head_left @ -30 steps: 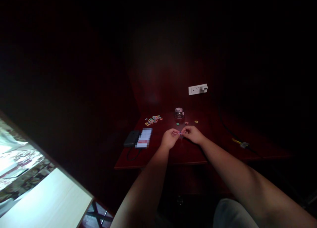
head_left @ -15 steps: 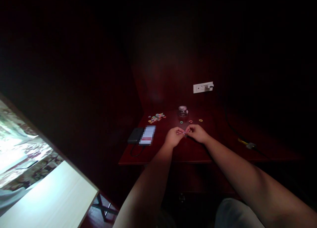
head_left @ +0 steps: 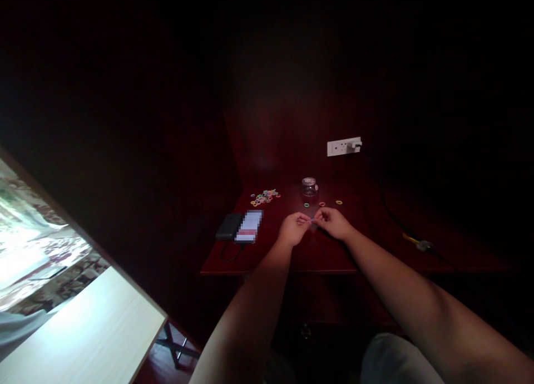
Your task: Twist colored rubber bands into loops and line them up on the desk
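Observation:
My left hand [head_left: 293,229] and my right hand [head_left: 334,224] meet over the dark red desk, fingertips pinched together. Between them they grip a small pale purple hair tie [head_left: 312,220], mostly covered by the fingers. Just beyond the hands lie three single hair ties: a green one [head_left: 306,205], a pink one [head_left: 322,204] and a yellow one [head_left: 339,202]. A clear jar [head_left: 309,188] with a pinkish lid stands behind these. Further left is a loose pile of coloured hair ties [head_left: 265,197].
A phone with a blurred screen [head_left: 249,226] lies beside a black power bank [head_left: 228,226], with a short cable in front. A wall socket [head_left: 344,146] holds a plug. On the right rests a cable with a yellow part [head_left: 411,239]. A pale table [head_left: 92,328] is at lower left.
Both hands stay pinched together at nearly the same spot, with only slight finger movement around the hair tie. The view has shifted a little; the desk items lie as before.

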### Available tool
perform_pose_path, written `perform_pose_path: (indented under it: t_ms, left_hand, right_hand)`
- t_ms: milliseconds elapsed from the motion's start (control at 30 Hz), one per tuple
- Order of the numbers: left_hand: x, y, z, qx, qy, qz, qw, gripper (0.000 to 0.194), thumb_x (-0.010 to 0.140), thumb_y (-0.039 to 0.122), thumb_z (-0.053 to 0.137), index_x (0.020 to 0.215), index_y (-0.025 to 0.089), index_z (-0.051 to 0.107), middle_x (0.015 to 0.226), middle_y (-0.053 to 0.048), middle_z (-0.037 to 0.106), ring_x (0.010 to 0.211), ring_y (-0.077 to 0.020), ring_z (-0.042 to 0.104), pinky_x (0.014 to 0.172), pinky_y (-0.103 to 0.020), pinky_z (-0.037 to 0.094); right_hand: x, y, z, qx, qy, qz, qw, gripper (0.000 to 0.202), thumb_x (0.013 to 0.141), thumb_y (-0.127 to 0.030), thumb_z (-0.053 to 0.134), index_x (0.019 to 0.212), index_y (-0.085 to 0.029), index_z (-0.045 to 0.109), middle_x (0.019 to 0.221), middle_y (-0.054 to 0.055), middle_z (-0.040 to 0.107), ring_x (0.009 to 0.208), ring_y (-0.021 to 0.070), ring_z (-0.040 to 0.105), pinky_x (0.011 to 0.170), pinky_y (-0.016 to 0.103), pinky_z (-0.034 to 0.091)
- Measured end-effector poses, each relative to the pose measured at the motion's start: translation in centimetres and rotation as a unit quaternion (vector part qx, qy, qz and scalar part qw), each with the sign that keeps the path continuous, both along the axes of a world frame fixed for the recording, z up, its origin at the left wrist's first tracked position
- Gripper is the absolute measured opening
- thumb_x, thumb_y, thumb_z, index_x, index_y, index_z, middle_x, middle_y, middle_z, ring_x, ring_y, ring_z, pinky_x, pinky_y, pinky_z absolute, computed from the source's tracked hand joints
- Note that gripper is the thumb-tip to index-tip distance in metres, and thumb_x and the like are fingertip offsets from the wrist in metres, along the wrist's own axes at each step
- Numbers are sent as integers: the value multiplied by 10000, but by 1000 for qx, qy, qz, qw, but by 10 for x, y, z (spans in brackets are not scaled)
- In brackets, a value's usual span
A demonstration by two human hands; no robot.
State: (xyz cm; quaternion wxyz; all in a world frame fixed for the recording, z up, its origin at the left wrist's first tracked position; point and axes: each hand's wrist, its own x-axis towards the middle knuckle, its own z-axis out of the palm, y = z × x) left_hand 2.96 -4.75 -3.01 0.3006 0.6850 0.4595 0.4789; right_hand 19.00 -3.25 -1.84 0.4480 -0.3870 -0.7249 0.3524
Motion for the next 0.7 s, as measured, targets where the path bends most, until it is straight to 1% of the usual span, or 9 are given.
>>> perform_pose_path:
  t_ms: [200,400,533,700]
  left_hand:
    - [1,-3,4,-1,-15,4,1000,119,702,222,615,770,124,617,694,-40,627,610,-92,556,593,-202,445]
    - [1,-4,5,-4,-26,7,1000,110,686,191,627,765,118,602,668,-33,613,598,-91,552,582,-203,448]
    - [2,-3,5,-5,-22,7,1000,113,681,184,633,761,112,597,658,-33,606,592,-88,551,573,-197,449]
    - [1,-2,3,-19,-33,-19,999,139,701,197,625,809,110,609,697,-53,634,617,-98,580,592,-205,462]
  right_hand:
    - [0,0,1,-6,7,-1,1000,256,655,-385,608,672,-141,530,532,-15,505,462,78,424,436,208,334]
    - [1,2,-1,-11,5,7,1000,243,666,-370,586,692,-129,562,547,-2,523,482,89,438,458,216,338]
    - [2,2,-1,3,-4,6,1000,246,664,-374,588,683,-130,567,546,-1,526,484,92,442,461,216,337]
    - [3,3,-2,17,-23,-6,1000,247,662,-375,605,683,-131,572,529,1,533,473,91,444,439,205,328]
